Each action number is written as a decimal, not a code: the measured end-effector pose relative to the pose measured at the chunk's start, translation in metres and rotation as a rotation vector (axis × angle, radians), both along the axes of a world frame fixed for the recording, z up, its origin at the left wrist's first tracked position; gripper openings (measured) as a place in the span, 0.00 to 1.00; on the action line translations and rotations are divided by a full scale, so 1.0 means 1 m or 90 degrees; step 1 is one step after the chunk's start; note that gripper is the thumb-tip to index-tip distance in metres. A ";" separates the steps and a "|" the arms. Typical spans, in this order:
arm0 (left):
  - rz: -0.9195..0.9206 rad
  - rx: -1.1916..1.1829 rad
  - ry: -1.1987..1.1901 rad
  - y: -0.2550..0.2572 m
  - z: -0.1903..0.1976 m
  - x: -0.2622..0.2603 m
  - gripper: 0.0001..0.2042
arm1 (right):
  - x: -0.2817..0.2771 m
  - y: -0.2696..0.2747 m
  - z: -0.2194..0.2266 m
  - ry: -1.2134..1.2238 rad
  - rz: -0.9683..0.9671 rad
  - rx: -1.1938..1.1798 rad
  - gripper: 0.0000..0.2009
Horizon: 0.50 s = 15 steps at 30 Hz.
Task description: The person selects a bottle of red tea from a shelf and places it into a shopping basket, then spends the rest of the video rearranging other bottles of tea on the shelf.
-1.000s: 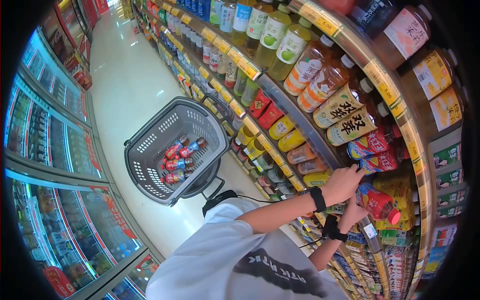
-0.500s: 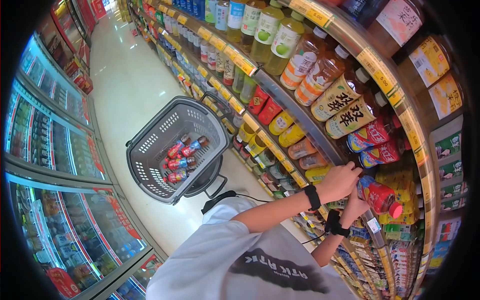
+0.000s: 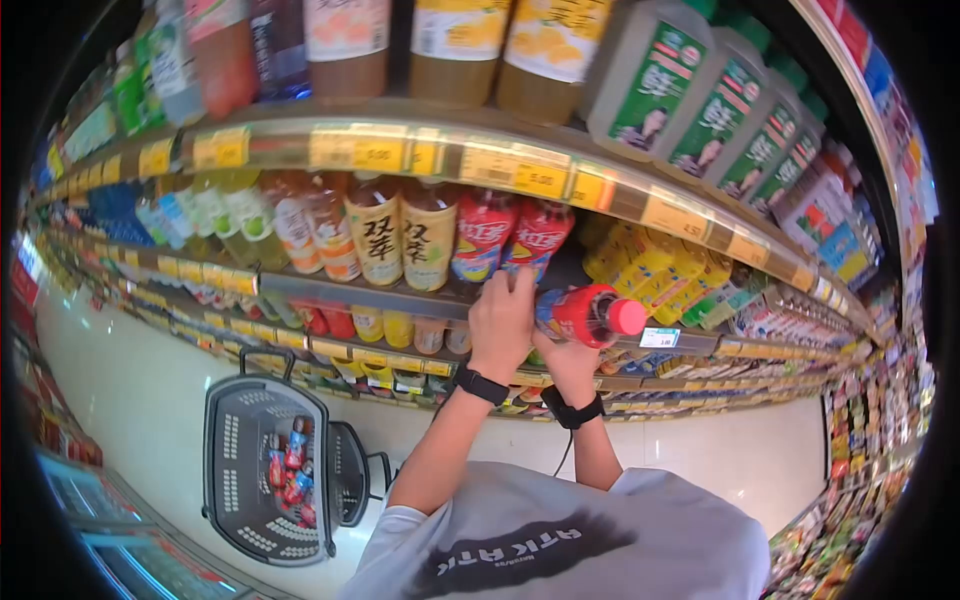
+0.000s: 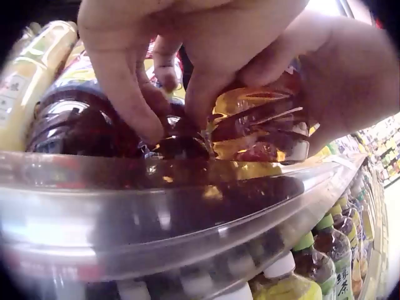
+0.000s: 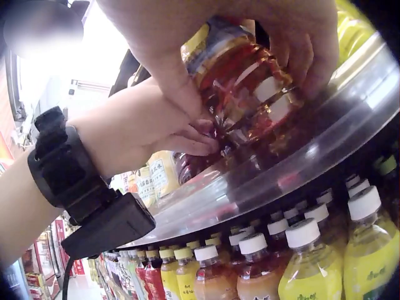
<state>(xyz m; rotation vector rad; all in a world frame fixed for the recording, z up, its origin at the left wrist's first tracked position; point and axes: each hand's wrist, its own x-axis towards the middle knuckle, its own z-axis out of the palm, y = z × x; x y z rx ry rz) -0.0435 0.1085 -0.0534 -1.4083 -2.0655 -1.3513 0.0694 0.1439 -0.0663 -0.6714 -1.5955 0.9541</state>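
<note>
My right hand (image 3: 570, 364) grips a red-capped drink bottle (image 3: 585, 314) with a red and blue label. It lies tilted at the shelf edge, cap pointing right in the head view. Beside its base my left hand (image 3: 500, 318) is bent down over the shelf front, below two upright red-labelled bottles (image 3: 486, 235). In the left wrist view its curled fingertips reach among dark bottle bases (image 4: 75, 128); I cannot tell whether they pinch one. The right wrist view shows thumb and fingers on either side of the amber bottle (image 5: 247, 94), with the left fingers (image 5: 194, 142) touching near its bottom.
A grey shopping basket (image 3: 232, 440) holding several red-and-blue bottles stands on the floor at lower left. The metal shelf lip (image 4: 131, 215) runs under both hands. Yellow packs (image 3: 650, 265) stand to the right, and tea bottles (image 3: 425, 240) to the left. White-capped bottles (image 5: 303, 237) fill the shelf below.
The head view has swung round to face the shelf squarely, putting the basket at lower left. Both hands stay at the same shelf spot, the right one still gripping the bottle.
</note>
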 end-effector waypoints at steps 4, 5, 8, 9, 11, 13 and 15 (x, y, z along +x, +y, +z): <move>0.015 -0.056 0.065 0.006 0.006 0.000 0.11 | 0.004 0.005 -0.008 -0.042 0.021 -0.045 0.36; 0.015 -0.066 0.067 0.007 0.007 0.001 0.11 | 0.004 0.004 -0.008 -0.027 0.025 -0.053 0.35; 0.014 -0.103 0.064 0.009 0.012 0.001 0.12 | 0.005 0.005 -0.004 -0.072 0.011 -0.049 0.35; 0.013 -0.101 0.068 0.011 0.012 0.000 0.13 | 0.005 0.005 -0.004 -0.077 0.004 -0.051 0.35; 0.013 -0.098 0.073 0.015 0.012 -0.001 0.13 | 0.006 0.003 -0.003 -0.090 -0.010 -0.057 0.35; 0.032 -0.111 0.101 0.020 0.013 -0.003 0.12 | 0.007 0.003 -0.004 -0.082 -0.001 -0.060 0.35; 0.052 -0.122 0.121 0.024 0.014 -0.004 0.11 | 0.006 0.005 -0.004 -0.066 0.007 -0.061 0.36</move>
